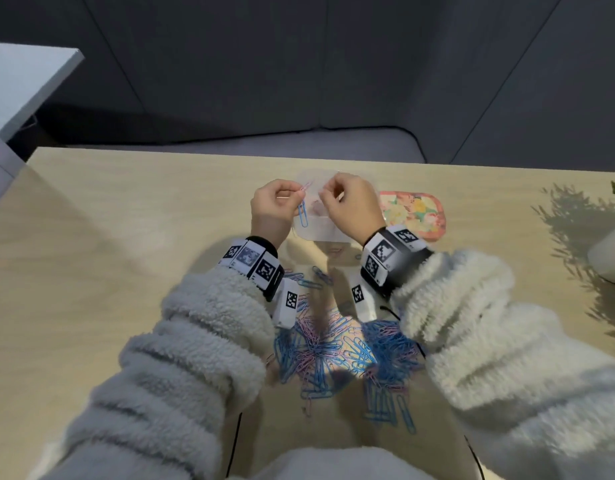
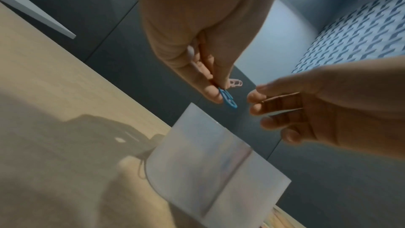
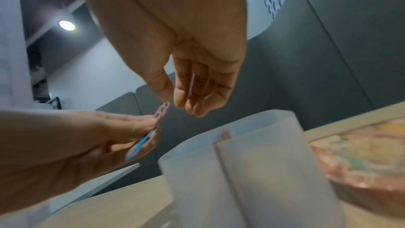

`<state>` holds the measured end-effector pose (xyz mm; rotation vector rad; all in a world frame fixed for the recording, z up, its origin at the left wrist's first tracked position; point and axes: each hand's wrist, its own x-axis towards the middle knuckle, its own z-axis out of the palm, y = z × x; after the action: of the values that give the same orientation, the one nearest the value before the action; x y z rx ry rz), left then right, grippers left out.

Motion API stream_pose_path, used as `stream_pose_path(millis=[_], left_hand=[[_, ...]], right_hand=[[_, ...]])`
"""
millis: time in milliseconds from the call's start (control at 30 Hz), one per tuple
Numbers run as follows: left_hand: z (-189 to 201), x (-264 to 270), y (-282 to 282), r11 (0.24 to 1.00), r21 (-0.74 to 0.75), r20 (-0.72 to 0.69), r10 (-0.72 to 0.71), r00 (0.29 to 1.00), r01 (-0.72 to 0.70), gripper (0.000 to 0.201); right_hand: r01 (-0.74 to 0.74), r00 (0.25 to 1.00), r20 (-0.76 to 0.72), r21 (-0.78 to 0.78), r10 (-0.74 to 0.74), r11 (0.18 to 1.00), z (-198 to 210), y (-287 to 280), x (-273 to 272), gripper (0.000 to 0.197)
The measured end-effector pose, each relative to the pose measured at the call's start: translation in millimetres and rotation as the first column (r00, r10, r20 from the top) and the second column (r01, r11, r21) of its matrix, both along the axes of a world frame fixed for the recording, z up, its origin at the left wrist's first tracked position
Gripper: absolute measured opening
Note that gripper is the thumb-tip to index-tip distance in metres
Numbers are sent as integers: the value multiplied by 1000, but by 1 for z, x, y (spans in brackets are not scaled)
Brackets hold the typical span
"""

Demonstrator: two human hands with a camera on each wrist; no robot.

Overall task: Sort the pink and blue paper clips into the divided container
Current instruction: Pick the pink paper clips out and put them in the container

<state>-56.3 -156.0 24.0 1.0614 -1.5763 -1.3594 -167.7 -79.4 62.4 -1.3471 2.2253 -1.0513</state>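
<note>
The translucent white divided container [image 1: 318, 232] stands on the table, and both hands hover over it. My left hand [image 1: 297, 195] pinches a pink paper clip [image 1: 306, 187] and a blue paper clip [image 1: 303, 214] that hangs down from it. In the left wrist view the blue clip [image 2: 229, 100] and pink clip [image 2: 235, 82] stick out of the left hand [image 2: 219, 91]. My right hand [image 3: 175, 103] is just beside the pink clip [image 3: 162, 112], thumb and fingers slightly apart, gripping nothing. A mixed pile of pink and blue clips [image 1: 333, 348] lies between my forearms.
A floral lid [image 1: 413, 213] lies right of the container. A white pot [image 1: 610, 258] with a plant stands at the table's right edge. Dark padded panels rise behind the table. A few loose clips [image 1: 319, 275] lie between pile and container.
</note>
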Motion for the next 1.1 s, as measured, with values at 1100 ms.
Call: stream_pose_path(millis=[1100], left_hand=[[-46,21,57,641,-147,892,-243,381,753,18]], right_hand=[[78,991,-131,537,-8,840,-81,100,-13,9]])
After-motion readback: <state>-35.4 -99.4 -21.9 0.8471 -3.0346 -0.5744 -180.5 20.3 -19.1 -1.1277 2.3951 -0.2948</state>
